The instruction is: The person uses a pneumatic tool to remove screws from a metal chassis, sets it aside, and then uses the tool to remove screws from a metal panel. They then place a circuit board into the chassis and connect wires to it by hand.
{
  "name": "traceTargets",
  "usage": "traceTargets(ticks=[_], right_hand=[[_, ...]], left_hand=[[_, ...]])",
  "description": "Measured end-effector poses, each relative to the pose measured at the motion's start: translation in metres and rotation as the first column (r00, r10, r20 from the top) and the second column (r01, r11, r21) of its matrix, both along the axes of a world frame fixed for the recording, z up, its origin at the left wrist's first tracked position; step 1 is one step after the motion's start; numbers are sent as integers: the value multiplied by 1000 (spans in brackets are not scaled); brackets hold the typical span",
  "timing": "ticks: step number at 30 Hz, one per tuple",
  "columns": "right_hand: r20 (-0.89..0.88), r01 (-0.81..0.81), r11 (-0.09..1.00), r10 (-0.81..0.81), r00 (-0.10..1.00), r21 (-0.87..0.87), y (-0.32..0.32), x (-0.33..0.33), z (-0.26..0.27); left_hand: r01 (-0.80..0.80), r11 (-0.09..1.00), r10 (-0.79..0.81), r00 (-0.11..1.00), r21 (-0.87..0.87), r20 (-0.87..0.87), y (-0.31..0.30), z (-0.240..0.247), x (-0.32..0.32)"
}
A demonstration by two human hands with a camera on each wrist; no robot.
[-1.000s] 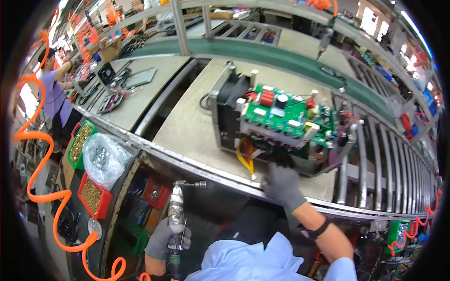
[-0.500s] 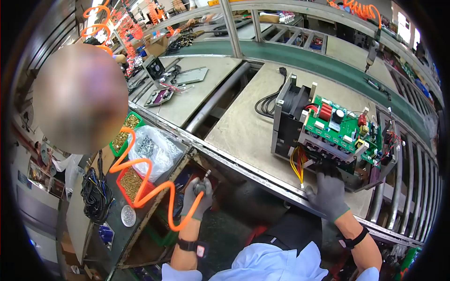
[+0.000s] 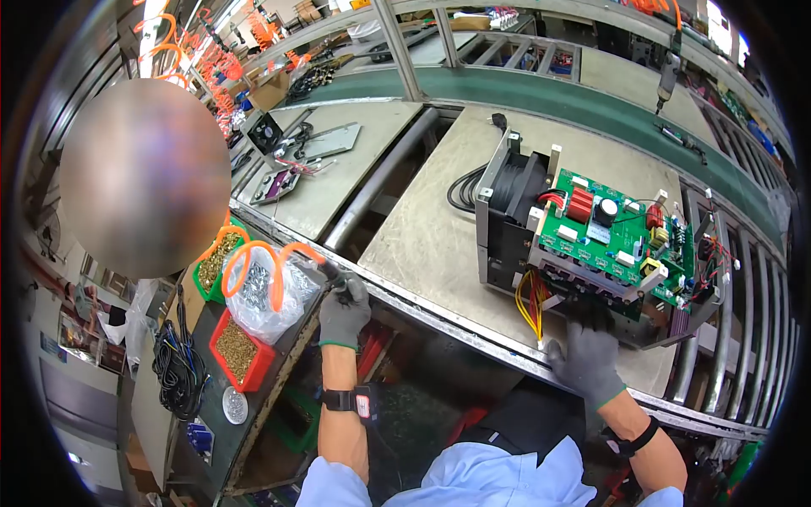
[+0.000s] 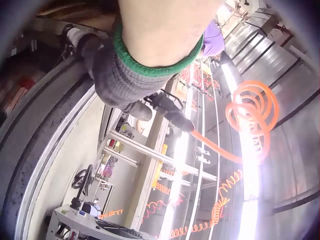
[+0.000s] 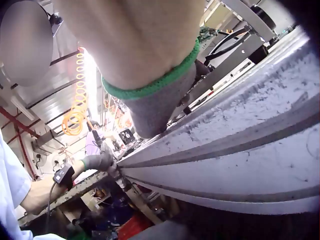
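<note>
My gloved left hand (image 3: pixel 345 319) grips an air ratchet wrench (image 3: pixel 332 274) beside the bench's near rail, with an orange coiled hose (image 3: pixel 277 283) running from its end. The tool's handle (image 4: pixel 175 116) juts past the glove in the left wrist view; its head is hidden in the head view. My gloved right hand (image 3: pixel 591 359) rests on the near lower side of an electronic unit, fingers reaching under its green circuit board (image 3: pixel 604 241), fingertips hidden. Yellow and red wires (image 3: pixel 532 308) hang beside that hand. The unit's black fan (image 3: pixel 517 190) faces left.
A red tray (image 3: pixel 262 372) and a green tray (image 3: pixel 203 275) of small fasteners flank a plastic bag (image 3: pixel 291 296) of screws. The unit sits on a pale board (image 3: pixel 414 228); metal rollers (image 3: pixel 743 338) lie to its right. Black cables (image 3: pixel 177 363) lie at far left.
My left hand has risen from low in front of me to the bench rail, carrying the air ratchet wrench and turning it. The right hand stays at the unit; the head view has swung left.
</note>
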State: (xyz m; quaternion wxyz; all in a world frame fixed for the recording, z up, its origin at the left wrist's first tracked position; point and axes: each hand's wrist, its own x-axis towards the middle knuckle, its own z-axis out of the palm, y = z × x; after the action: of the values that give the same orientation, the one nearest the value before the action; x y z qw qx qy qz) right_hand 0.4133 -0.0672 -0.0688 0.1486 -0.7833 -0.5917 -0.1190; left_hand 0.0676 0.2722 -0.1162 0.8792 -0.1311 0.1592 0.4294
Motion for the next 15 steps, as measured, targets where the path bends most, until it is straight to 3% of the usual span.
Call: traceTargets(ticks=[4,6,8,10,11,14,15], right_hand=[[60,16,999,-18,998,34,-2,8,-7],[60,3,1000,-1,998,-27,-10,20,-16],[26,-29,997,31,999,-73,-17,30,-15],[-5,-42,998,42,999,-46,-21,35,-14],[-23,-46,998,45,999,-37,-25,38,-14],[-80,-34,999,32,996,-32,-30,44,-13],[-92,-31,999,28,995,-38,-33,45,-13]], left_hand=[[19,966,-22,1000,256,6,13,-27,-23],[57,896,101,940,441,-326,-5,-28,-13],[30,959,51,960,283,-275,-25,-6,4],[230,886,11,856,401,-516,-47,36,31],[311,884,83,628,348,-774,-55,60,50],[320,866,241,406,384,-881,-14,56,88],[521,698,561,27,491,-827,-2,50,97]])
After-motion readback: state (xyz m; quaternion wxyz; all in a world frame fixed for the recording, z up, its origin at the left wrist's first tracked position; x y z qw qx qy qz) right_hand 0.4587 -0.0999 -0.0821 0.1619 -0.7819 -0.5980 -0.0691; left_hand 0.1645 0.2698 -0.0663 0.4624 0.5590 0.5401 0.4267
